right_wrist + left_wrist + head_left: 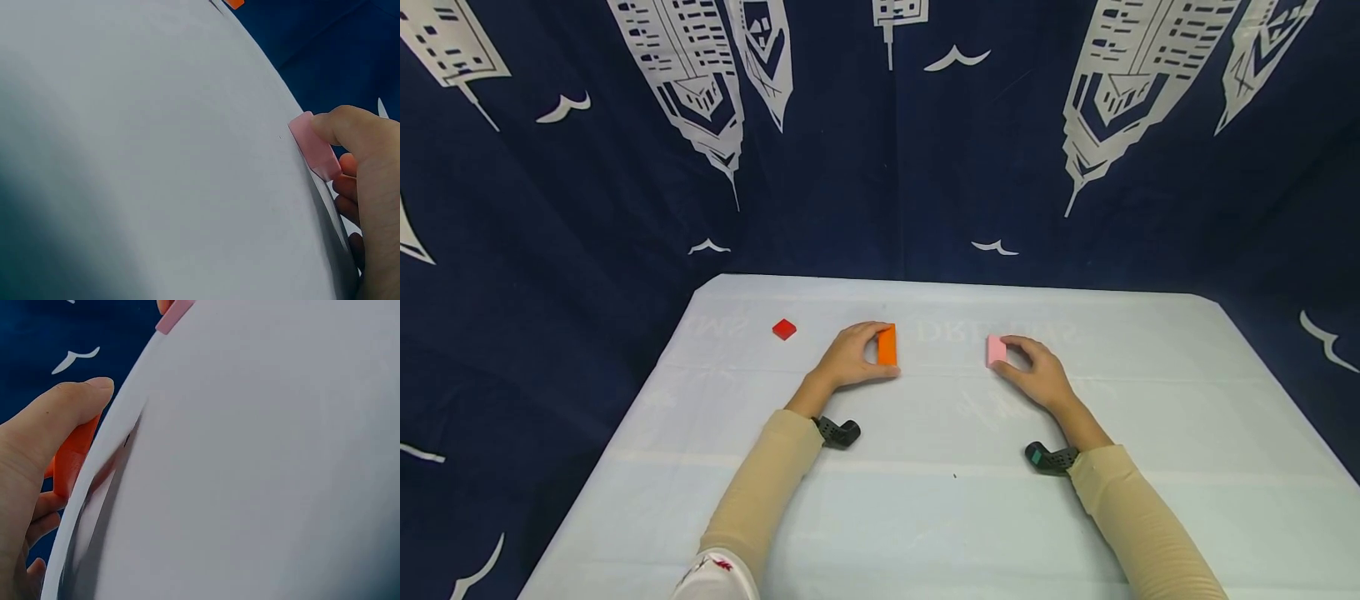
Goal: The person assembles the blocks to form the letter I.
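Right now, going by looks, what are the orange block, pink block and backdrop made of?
Orange block: plastic or painted wood, unclear; smooth, even colour.
Pink block: same two candidates; smooth, plain faces.
Backdrop: probably matte fabric, given soft folds.

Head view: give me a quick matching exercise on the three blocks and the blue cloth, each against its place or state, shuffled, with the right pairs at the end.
Things:
1. orange block
2. red block
3. blue cloth
4. pink block

Places and states:
A. held by the right hand
B. hanging beyond the far edge of the table
C. held by the left hand
D. lying on the table, untouched

Right pairs: 1-C, 2-D, 3-B, 4-A
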`<state>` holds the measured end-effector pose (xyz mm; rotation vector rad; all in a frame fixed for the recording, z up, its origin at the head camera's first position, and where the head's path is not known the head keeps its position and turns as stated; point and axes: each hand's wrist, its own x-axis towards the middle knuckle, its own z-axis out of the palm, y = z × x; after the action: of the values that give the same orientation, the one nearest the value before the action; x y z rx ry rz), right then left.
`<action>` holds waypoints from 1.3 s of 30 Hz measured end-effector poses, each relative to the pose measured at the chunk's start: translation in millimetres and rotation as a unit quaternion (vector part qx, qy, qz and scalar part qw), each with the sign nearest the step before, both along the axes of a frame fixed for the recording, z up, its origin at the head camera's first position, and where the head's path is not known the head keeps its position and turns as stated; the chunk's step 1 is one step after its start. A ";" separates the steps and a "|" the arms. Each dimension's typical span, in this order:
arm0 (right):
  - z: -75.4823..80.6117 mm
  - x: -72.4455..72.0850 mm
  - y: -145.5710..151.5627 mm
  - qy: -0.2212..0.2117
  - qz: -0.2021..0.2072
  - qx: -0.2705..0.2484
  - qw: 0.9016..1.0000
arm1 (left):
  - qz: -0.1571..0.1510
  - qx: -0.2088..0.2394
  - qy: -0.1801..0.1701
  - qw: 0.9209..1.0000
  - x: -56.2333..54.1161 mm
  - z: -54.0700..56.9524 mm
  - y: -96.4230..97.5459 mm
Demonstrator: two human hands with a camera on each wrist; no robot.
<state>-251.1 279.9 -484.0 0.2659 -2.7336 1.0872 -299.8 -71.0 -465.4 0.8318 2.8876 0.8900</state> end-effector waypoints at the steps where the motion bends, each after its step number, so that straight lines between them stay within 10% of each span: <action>1: 0.1 0.0 -0.2 0.000 0.001 -0.001 1.000 | 0.001 -0.002 0.000 1.000 0.6 -0.1 1.0; 39: -0.3 -0.1 -0.2 0.001 -0.001 -0.001 1.000 | -0.035 -0.032 0.038 0.998 22.8 10.6 39.4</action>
<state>-251.2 279.7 -484.3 0.2647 -2.7296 1.0885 -277.0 -31.6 -454.9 0.9753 2.9137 0.7731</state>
